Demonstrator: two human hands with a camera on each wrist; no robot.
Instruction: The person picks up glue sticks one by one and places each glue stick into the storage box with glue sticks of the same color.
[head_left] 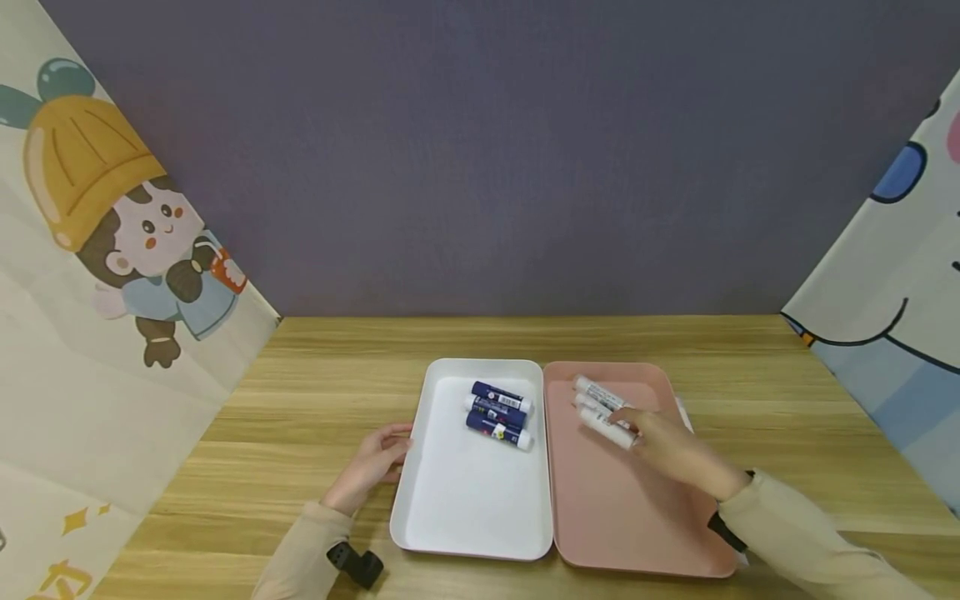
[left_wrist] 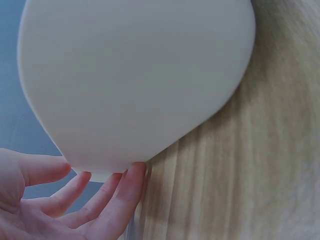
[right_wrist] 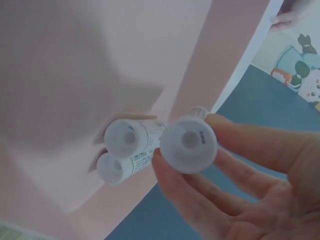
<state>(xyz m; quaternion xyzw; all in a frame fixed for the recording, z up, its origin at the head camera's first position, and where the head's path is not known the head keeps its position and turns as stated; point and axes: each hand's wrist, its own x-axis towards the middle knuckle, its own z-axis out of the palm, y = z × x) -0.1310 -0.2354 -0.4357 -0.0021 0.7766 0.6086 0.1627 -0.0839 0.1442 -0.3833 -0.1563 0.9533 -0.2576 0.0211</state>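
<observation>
Right grip [head_left: 667,443] pinches a white tube [right_wrist: 188,145] in the pink tray [head_left: 622,525], beside two matching tubes [right_wrist: 126,138]; left grip [head_left: 377,457], fingers relaxed, touches white tray [head_left: 472,508]. Likely tube-lining step; setting down calls for parallel alignment.

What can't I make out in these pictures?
Head view: print on the white tubes, too small to read.
Head view: the white thing beside the pink tray, partly covered by the right arm.
Right wrist view: most of the held tube, behind its near end.
Right wrist view: the left hand, cut off by the edge.
</observation>
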